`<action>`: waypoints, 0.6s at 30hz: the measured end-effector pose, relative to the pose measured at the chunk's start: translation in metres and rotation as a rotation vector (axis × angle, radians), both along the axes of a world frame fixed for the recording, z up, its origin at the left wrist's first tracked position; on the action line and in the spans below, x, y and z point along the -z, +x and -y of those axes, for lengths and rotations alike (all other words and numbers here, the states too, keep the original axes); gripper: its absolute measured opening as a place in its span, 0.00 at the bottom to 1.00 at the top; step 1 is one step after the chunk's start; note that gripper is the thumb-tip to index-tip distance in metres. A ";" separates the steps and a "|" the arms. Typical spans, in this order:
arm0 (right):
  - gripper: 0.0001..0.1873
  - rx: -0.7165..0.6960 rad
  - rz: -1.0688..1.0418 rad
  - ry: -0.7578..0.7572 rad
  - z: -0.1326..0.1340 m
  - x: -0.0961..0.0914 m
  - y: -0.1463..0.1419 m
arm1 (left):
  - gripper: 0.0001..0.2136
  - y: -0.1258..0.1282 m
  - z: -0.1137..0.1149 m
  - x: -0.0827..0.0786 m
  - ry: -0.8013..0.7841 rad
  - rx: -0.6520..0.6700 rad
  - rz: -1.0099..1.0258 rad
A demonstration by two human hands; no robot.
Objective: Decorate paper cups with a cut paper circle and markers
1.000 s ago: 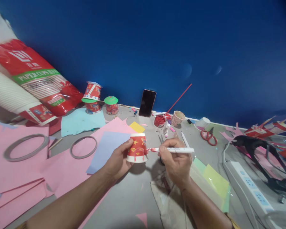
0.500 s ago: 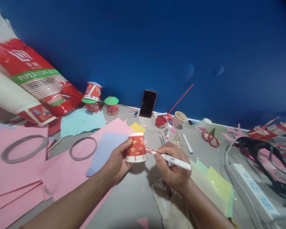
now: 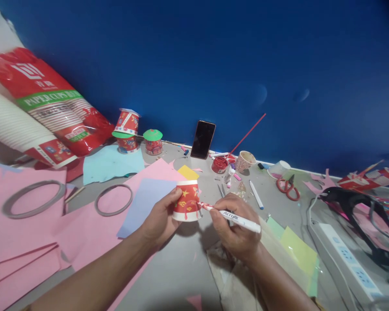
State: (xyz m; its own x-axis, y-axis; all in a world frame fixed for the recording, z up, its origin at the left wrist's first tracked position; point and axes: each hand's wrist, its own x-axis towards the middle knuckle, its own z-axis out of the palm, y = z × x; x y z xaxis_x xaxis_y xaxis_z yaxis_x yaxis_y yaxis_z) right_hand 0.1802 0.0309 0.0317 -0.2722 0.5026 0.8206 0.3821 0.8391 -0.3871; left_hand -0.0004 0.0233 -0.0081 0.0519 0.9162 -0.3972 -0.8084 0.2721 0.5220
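A red and white paper cup (image 3: 187, 203) with yellow star and swirl prints is held upside down by my left hand (image 3: 160, 218), thumb on its near left side. Red streaks run down onto its white rim. My right hand (image 3: 238, 231) is closed around a white acrylic marker (image 3: 241, 221). The marker's red-smeared tip meets the cup's right side, or comes very close to it. Below my right hand lies a crumpled beige cloth or bag (image 3: 228, 276).
Pink sheets (image 3: 90, 242) with grey rings (image 3: 113, 200) spread at left. Behind stand decorated cups (image 3: 127, 125), a phone (image 3: 203, 139) and a red paint pot (image 3: 219, 165) holding a thin stick. Scissors (image 3: 288, 189) and a power strip (image 3: 346, 259) are at right.
The cup has turned slightly in my left hand, and its prints sit a little differently. My right hand and the marker have barely moved. The whole view has shifted slightly.
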 end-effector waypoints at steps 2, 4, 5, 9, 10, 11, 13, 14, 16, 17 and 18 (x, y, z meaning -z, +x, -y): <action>0.07 0.002 0.001 0.007 0.000 0.000 0.000 | 0.08 0.000 0.000 0.000 0.032 0.017 -0.004; 0.07 0.005 0.007 0.013 0.000 -0.001 0.000 | 0.08 0.000 0.001 0.000 0.070 0.024 -0.005; 0.07 0.008 0.012 0.015 0.000 -0.001 0.000 | 0.08 0.000 0.001 0.001 0.087 0.029 -0.008; 0.07 0.007 0.018 0.011 0.001 -0.002 0.000 | 0.10 0.001 0.002 0.002 0.132 0.052 -0.023; 0.07 0.005 0.015 0.011 0.001 -0.002 0.000 | 0.10 0.001 0.002 0.003 0.140 0.058 -0.023; 0.07 0.002 0.012 0.011 0.001 -0.002 -0.001 | 0.11 0.001 0.002 0.004 0.146 0.062 -0.020; 0.06 -0.008 0.011 0.009 0.002 -0.002 -0.002 | 0.12 0.001 0.003 0.005 0.156 0.071 -0.012; 0.06 -0.017 0.010 0.009 0.002 -0.002 -0.002 | 0.13 0.000 0.003 0.006 0.160 0.076 -0.010; 0.06 -0.041 0.005 0.017 0.003 -0.003 -0.002 | 0.13 0.000 0.003 0.006 0.168 0.073 -0.011; 0.06 -0.047 0.003 0.022 0.003 -0.003 -0.002 | 0.14 0.000 0.002 0.006 0.172 0.069 -0.016; 0.07 -0.045 0.004 0.026 0.003 -0.003 -0.001 | 0.14 0.000 0.002 0.006 0.177 0.067 -0.022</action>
